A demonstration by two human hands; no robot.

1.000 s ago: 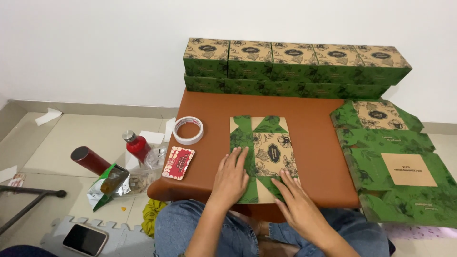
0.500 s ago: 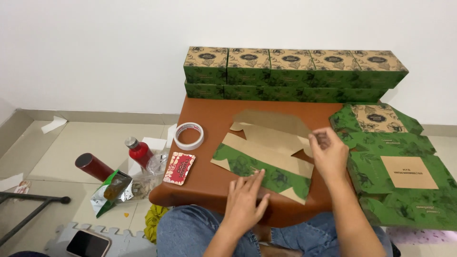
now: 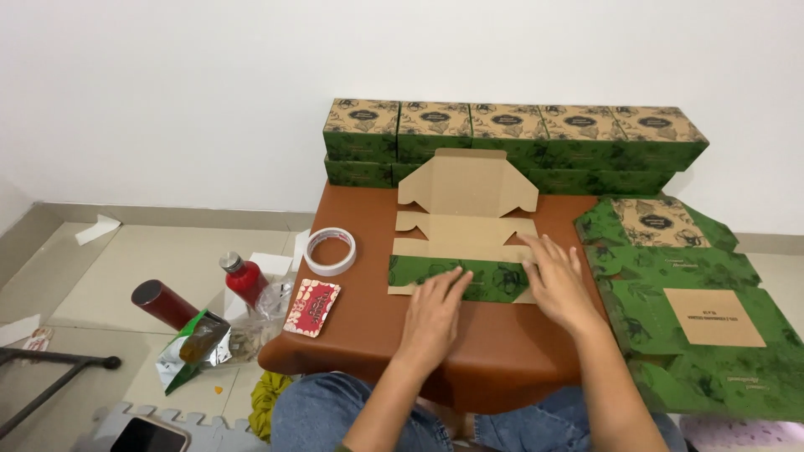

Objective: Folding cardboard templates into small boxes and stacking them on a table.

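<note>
Both hands press flat, fingers spread, on an unfolded box blank (image 3: 463,230) lying on the brown worktop (image 3: 502,335): left hand (image 3: 434,314) on its green flap, right hand (image 3: 557,280) creasing the edge; folding sidewalls up likely follows.

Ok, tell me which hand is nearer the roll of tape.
Left. The left hand rests on the near green flap of the unfolded cardboard box, to the right of the roll of tape. The right hand lies farther right on the same box.
</note>
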